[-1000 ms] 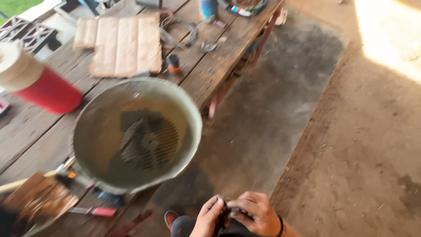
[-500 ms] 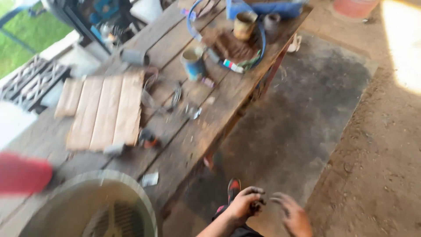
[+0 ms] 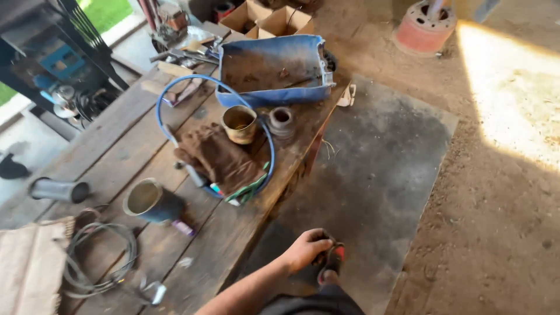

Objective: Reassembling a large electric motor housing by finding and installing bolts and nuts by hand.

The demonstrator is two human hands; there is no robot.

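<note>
One hand (image 3: 307, 249), which one I cannot tell, reaches down near the bottom of the view, its fingers curled around a small dark object (image 3: 322, 257) just above a red sandal (image 3: 333, 261) on the grey mat (image 3: 385, 157). Left of it stands the wooden workbench (image 3: 125, 151), where brown gloves (image 3: 217, 156) lie inside a loop of blue hose (image 3: 175, 93) with a rusty tin can (image 3: 239, 123) just beyond, a dented blue tray (image 3: 274, 70) at the far end, and a dark can (image 3: 149, 200) nearer.

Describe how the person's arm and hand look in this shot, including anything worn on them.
Only one hand shows, with a bare forearm running down to the bottom edge. No sleeve, glove, watch or ring is visible on it. Which hand it is cannot be told. The other hand is out of view.
</note>
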